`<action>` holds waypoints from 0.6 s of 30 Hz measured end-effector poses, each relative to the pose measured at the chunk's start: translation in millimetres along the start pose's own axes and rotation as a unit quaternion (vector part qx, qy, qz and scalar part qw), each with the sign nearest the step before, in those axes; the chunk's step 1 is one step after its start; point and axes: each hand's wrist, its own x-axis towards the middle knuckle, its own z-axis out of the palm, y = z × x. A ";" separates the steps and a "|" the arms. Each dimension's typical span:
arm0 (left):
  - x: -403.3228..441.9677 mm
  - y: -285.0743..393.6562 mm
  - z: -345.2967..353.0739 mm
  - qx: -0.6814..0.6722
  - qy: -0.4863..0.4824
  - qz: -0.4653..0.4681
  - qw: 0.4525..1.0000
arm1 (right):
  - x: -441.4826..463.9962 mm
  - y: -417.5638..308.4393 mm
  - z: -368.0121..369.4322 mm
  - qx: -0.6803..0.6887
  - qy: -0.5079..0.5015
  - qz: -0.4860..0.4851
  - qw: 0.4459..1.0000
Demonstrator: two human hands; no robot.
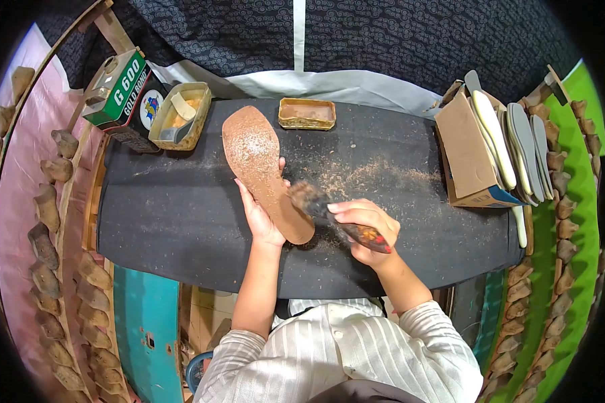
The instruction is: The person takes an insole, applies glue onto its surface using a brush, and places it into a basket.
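Observation:
My left hand (265, 225) is closed around a brown shoe sole (252, 148) from beneath, with some fingertips showing past its right edge. The sole's wide toe end points away from me and looks wet and glossy; its narrower heel end is duller. Gripped in my right hand (375, 225) is a brush (323, 203) with a dark handle marked in red and yellow. Its bristles are blurred and lie at the right edge of the sole's narrow part; whether they touch it I cannot tell.
On the black-covered table (181, 221), a G 600 can (117, 94) and a tub (198, 131) stand at back left. A shallow tray (307, 124) of brownish liquid sits at back centre. Right, a cardboard box (467, 151) holds several soles. Crumbs lie mid-table; racks of shoe lasts (46, 208) flank both sides.

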 end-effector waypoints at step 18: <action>-2.5 1.6 7.3 0.020 0.036 0.028 0.999 | -27.9 -9.0 1.8 0.025 -0.125 -0.009 0.992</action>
